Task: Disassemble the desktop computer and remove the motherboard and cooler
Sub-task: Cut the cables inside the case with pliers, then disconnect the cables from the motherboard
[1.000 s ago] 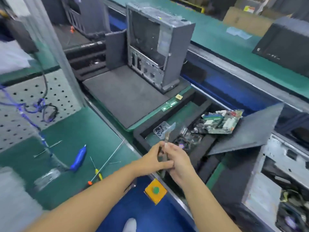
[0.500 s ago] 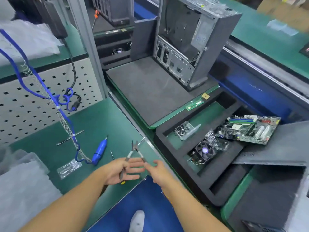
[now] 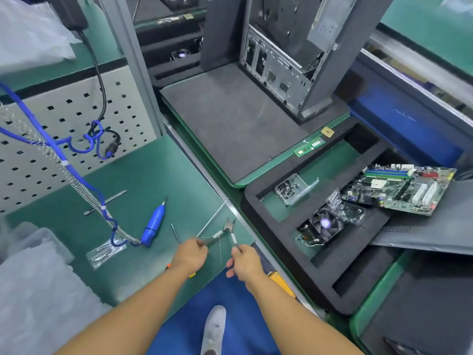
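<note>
Pinching splayed diagonal cutters, one handle each in left grip and right grip; may slip, dropping onto bench beneath.

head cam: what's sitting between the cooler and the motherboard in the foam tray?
A clear plastic piece, seen in the head view, lies between the cooler and the motherboard; what it is exactly I cannot tell.

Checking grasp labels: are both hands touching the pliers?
Touching. The head view shows the left hand gripping one handle of the pliers, and the right hand pinching the other handle.
</note>
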